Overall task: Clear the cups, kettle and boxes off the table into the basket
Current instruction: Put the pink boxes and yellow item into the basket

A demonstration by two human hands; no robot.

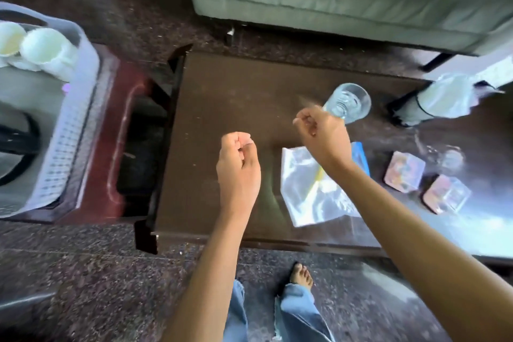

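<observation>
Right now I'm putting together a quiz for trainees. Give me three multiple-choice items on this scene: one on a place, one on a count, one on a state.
1. Where are the white cups? A in the basket B on the floor C on the sofa
2. How many square coasters lie on the table? A one B two C four
3. The left hand is: A flat on the table B gripping a cup C curled, holding nothing
Answers: A, they stand inside its rim; B, two lie at the table's right; C, its curled fingers hold nothing.
</observation>
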